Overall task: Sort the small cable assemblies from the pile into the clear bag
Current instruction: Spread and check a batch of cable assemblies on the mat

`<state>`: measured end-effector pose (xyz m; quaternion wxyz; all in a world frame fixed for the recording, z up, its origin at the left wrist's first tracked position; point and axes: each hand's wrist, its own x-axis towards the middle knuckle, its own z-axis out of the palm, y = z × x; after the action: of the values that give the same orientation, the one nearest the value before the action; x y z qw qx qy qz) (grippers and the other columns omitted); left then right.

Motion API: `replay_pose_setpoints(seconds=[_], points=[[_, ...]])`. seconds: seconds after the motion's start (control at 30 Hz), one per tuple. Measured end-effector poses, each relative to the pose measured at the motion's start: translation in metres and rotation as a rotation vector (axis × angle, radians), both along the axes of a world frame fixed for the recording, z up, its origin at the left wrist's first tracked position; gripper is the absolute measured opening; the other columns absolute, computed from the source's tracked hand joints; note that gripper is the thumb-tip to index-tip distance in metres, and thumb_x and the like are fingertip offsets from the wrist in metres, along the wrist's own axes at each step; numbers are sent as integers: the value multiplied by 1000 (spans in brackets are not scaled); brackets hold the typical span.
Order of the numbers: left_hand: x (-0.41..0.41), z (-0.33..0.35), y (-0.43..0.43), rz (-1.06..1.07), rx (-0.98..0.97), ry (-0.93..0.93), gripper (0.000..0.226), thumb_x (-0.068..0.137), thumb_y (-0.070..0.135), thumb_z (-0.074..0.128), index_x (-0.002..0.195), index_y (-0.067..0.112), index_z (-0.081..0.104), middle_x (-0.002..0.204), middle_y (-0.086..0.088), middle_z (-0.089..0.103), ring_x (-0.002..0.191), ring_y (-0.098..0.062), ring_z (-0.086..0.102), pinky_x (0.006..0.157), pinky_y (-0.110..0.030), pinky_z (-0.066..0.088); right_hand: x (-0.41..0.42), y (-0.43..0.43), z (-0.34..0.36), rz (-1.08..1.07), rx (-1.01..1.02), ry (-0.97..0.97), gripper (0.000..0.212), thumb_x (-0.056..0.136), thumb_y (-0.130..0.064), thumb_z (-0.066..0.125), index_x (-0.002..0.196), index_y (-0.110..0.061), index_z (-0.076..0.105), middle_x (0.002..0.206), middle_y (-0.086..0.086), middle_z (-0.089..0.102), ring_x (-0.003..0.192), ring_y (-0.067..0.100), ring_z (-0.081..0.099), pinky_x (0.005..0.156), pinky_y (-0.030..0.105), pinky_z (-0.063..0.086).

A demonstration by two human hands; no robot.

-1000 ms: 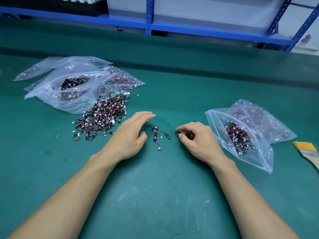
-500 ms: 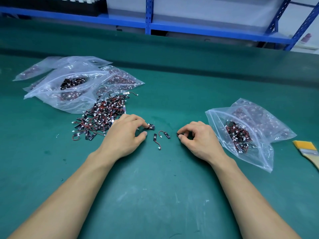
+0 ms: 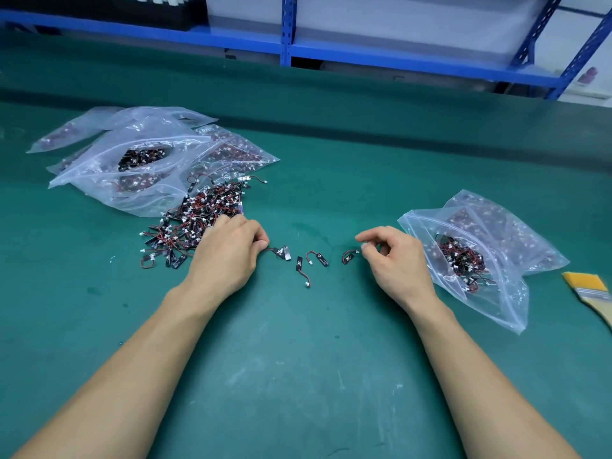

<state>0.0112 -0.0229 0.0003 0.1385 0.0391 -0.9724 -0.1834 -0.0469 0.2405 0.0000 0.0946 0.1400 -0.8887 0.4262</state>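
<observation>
- Where the right hand (image 3: 394,260) holds thumb and forefinger parted, gripping nothing, a loose cable (image 3: 347,256) lies on the bench (image 3: 298,376) just left of those fingers (image 3: 360,239), its long axis slanting toward them; the clear bag (image 3: 496,309) lies open just right of that hand.
- Left hand (image 3: 228,256): fingers curled at the wire end of another cable (image 3: 281,252); grip cannot be told; pile (image 3: 198,220) just behind.
- Green bench; blue shelving (image 3: 331,51) behind.

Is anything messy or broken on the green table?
Nothing looks broken. The pile of little cables sprawls loosely on the green mat beside the left bags, and a few stray cables lie between the left hand and right hand. A yellow-bristled brush pokes in at the right edge.
</observation>
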Motion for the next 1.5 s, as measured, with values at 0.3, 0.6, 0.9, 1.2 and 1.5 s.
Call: replay_pose_setpoints(seconds=[0.3,0.6,0.9,1.2,1.5], points=[[2,3,0,-65,2,-14,14,91,41,66,102,32,67,94,9,59,97,-20,48,88,-38,42,2,-1,0,7,-7,15,21,88,-8,64,89,-26,75,67,-36,56,60,2,50,58,8,36],[4,10,5,-156,87,138,4,94,25,64,91,23,66,83,10,57,86,-19,45,79,-34,39,14,-14,6,136,-37,109,13,89,-12,69,93,-22,75,72,-22,57,62,7,48,62,10,36],[9,14,24,-332,205,260,4,94,17,66,91,19,65,83,12,55,80,-12,40,76,-16,31,26,-29,7,309,-32,99,29,81,-28,81,109,-25,73,94,-19,69,76,8,48,73,15,38],[10,15,29,-290,338,249,9,93,26,58,89,21,63,83,14,54,80,-17,48,77,-22,37,28,-30,4,365,-71,6,24,81,-19,82,98,-32,72,83,-23,73,78,15,53,73,20,44],[4,12,1,-226,45,-15,13,94,14,59,91,25,66,89,9,56,95,-21,46,91,-42,37,17,-19,3,167,-76,46,20,87,-16,73,89,-36,72,72,-21,65,71,3,50,66,8,36]])
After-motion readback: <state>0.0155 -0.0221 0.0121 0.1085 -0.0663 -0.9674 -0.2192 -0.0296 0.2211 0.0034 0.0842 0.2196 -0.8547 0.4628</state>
